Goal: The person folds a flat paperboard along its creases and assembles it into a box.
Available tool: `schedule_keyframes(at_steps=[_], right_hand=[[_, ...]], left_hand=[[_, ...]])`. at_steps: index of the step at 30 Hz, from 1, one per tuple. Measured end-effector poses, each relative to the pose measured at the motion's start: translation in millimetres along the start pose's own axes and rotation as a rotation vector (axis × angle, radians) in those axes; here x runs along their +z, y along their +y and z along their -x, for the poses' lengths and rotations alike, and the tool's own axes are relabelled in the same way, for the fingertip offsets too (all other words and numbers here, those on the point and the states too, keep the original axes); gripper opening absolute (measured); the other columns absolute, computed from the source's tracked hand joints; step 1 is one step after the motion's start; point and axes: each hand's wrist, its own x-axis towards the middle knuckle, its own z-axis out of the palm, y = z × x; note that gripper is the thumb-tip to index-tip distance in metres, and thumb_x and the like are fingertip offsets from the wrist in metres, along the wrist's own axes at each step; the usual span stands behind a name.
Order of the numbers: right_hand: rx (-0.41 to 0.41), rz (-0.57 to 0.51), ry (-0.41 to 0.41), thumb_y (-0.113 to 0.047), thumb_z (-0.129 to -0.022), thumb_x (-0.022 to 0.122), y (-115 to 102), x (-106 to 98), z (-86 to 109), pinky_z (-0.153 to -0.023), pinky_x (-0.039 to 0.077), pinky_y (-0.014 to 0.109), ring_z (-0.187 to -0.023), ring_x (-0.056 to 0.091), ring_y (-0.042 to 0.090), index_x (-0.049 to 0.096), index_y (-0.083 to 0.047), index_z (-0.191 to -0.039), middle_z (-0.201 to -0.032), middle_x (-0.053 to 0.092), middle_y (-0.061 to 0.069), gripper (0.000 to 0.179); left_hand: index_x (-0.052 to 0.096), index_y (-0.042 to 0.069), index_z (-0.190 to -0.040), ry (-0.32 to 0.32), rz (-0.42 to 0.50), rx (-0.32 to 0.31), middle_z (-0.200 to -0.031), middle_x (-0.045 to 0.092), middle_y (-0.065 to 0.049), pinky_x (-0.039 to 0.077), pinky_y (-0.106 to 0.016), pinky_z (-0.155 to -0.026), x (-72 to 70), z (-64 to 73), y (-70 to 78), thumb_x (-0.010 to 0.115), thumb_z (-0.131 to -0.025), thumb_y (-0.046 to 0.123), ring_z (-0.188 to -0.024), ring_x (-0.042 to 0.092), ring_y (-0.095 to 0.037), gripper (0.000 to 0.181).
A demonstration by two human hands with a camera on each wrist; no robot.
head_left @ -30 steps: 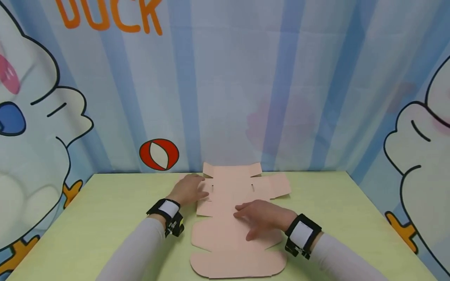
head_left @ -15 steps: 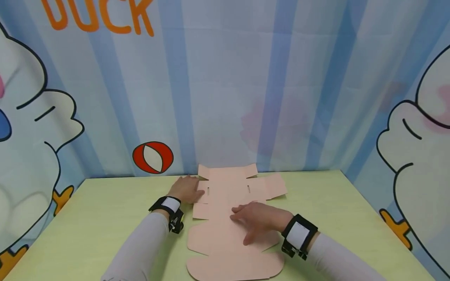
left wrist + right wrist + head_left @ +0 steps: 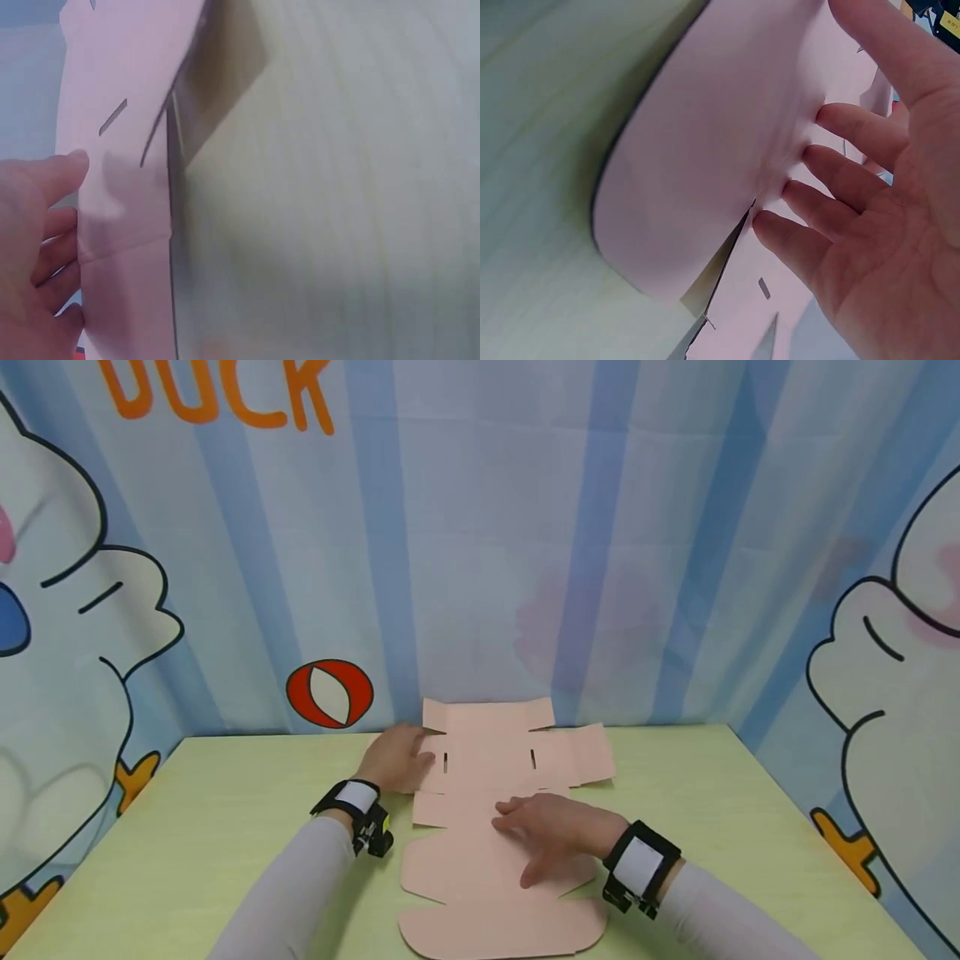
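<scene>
A pale pink cardboard box blank [image 3: 487,743] lies unfolded in front of me, with slots, side flaps and creases across it. At its far left, my left hand [image 3: 393,760] grips a side flap [image 3: 124,202]; in the left wrist view the thumb is on the near face and the other fingers go behind the edge. My right hand [image 3: 558,827] rests with spread fingers on the middle of the blank. Its fingertips [image 3: 802,154] touch the cardboard along a crease in the right wrist view. Near me lies the blank's rounded end panel [image 3: 502,929].
Under the blank is a pale yellow-green table [image 3: 247,835], its far edge close to a blue striped curtain [image 3: 480,543] printed with cartoon figures. The blank's far end overlaps the curtain in the head view. Each wrist wears a black camera strap [image 3: 641,864].
The far end of the blank has risen a little, with the left hand at its side flap. The right hand stays in place on the cardboard. The head view has shifted slightly.
</scene>
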Motion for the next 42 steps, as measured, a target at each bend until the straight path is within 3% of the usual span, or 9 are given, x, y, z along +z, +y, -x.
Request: schedule_keyframes(at_steps=[8,17,22,34,42], right_hand=[[-0.009,-0.017,-0.001,-0.045,-0.075,0.083,2.0,1.7,-0.1,-0.116,0.039,0.04,-0.145,0.041,0.02,0.05,-0.021,-0.146,-0.156,0.043,-0.001,0.082],[-0.028,-0.028,0.003,-0.045,-0.076,0.083,4.7,2.3,0.1,-0.117,0.038,0.041,-0.147,0.038,0.021,0.049,-0.019,-0.147,-0.157,0.041,0.0,0.083],[-0.025,-0.039,-0.007,-0.045,-0.076,0.082,4.4,2.0,0.2,-0.117,0.037,0.042,-0.147,0.037,0.021,0.048,-0.02,-0.147,-0.158,0.04,0.0,0.083],[-0.035,-0.072,0.01,-0.04,-0.075,0.084,1.7,0.3,3.8,-0.117,0.036,0.046,-0.148,0.036,0.024,0.049,-0.015,-0.147,-0.157,0.041,0.004,0.084],[-0.04,-0.059,0.017,-0.04,-0.075,0.084,2.2,0.9,3.9,-0.117,0.036,0.044,-0.147,0.037,0.024,0.05,-0.015,-0.146,-0.157,0.042,0.004,0.083]], left_hand=[[0.067,0.0,-0.122,0.147,0.088,-0.013,-0.119,0.07,-0.017,0.052,-0.049,-0.097,-6.9,3.9,0.0,0.071,-0.091,0.023,-0.111,0.065,-0.034,0.039],[0.07,0.002,-0.117,0.209,0.184,-0.018,-0.114,0.072,-0.015,0.055,-0.048,-0.091,-22.3,12.7,3.7,0.074,-0.089,0.02,-0.105,0.067,-0.033,0.034],[0.073,0.005,-0.113,0.219,0.247,-0.008,-0.11,0.074,-0.014,0.057,-0.046,-0.087,-29.3,16.8,7.5,0.074,-0.089,0.018,-0.101,0.07,-0.031,0.028],[0.074,0.007,-0.109,0.178,0.342,-0.073,-0.106,0.075,-0.011,0.059,-0.04,-0.084,-38.9,21.0,13.4,0.076,-0.086,0.014,-0.098,0.071,-0.027,0.024],[0.075,0.007,-0.11,0.109,0.319,-0.056,-0.107,0.074,-0.011,0.059,-0.04,-0.084,-41.6,27.5,17.9,0.076,-0.086,0.016,-0.1,0.071,-0.028,0.026]])
